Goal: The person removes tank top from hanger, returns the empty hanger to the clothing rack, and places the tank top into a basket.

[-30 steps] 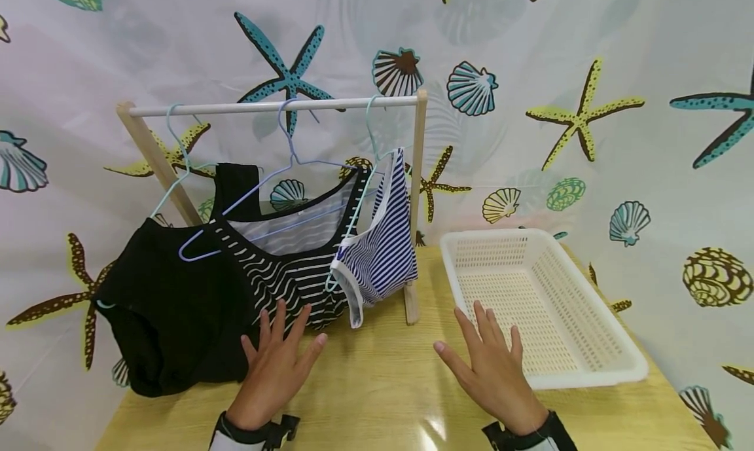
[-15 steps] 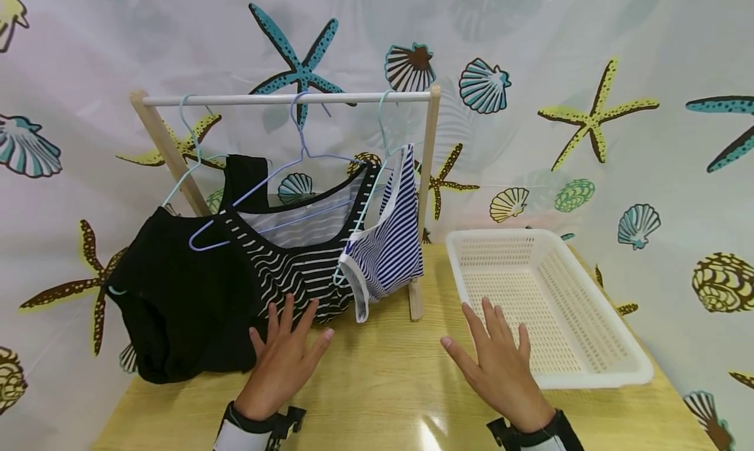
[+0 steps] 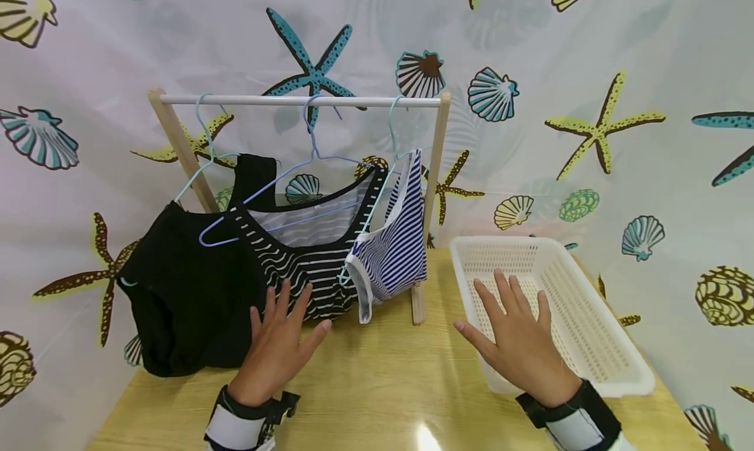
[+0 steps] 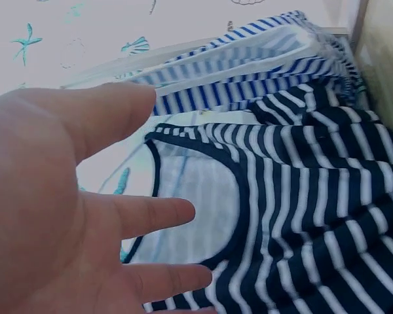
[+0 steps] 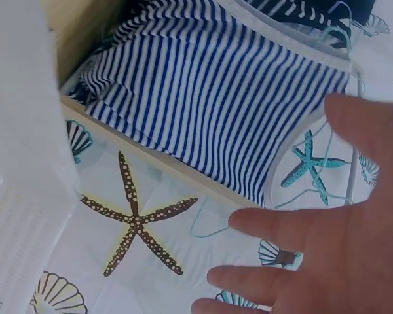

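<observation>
My left hand, fingers spread, is held in front of the hanging clothes and grips nothing. Nearest to it hang a black top and a black-and-white striped top, the latter on a purple hanger. To their right, a blue-and-white striped garment hangs on a mint hanger; the right wrist view shows its striped cloth up close. My right hand, also spread and holding nothing, is over the near left side of a white plastic basket.
The hangers hook on a white rail with wooden posts. Under the rack and basket is a wooden table. Behind stands a white curtain printed with starfish and shells.
My right hand has shifted right and slightly up, from beside the basket to over its near left edge. The left hand stays spread, nearly in place. The head view has shifted slightly left.
</observation>
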`<state>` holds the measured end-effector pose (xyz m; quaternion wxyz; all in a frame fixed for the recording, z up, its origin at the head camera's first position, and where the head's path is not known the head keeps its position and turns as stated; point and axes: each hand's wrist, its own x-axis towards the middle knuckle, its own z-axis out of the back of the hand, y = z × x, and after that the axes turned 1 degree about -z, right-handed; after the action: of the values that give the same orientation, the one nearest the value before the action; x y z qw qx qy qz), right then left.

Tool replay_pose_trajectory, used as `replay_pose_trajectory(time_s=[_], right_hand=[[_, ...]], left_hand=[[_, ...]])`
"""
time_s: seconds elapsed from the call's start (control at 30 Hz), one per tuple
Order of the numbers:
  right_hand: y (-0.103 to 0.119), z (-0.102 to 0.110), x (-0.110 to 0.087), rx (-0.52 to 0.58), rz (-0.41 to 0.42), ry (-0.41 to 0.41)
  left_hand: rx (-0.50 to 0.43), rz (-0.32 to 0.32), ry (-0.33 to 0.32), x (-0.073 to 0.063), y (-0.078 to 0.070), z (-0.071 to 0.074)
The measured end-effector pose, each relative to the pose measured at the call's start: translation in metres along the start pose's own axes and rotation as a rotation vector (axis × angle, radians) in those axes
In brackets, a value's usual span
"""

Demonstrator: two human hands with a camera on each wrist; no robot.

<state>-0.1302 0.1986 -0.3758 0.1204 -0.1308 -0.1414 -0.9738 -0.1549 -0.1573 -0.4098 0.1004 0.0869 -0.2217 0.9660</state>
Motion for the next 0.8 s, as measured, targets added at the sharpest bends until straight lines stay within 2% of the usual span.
replay_pose_trajectory(time_s=[0.17,0.27,0.43,0.5,0.63,0.8], right_hand=[[-0.005,0.014,0.017,0.055,0.070,0.032],[-0.008,0.022,0.031,0.119,0.107,0.080],[-0.008,0.026,0.058,0.236,0.146,0.178],[-0.007,0.025,0.068,0.250,0.154,0.198],[-0.006,0.027,0.085,0.264,0.140,0.231],[-0.014,0.038,0.098,0.303,0.092,0.276]], left_hand=[[-0.060,-0.033,-0.025,0.006,-0.009,0.014],[-0.073,-0.049,-0.043,0.010,-0.018,0.024],[-0.009,-0.071,-0.130,0.018,-0.034,0.038],[0.023,-0.068,-0.162,0.021,-0.040,0.044],[0.044,-0.070,-0.191,0.029,-0.054,0.050],[0.047,-0.122,-0.195,0.044,-0.072,0.052]])
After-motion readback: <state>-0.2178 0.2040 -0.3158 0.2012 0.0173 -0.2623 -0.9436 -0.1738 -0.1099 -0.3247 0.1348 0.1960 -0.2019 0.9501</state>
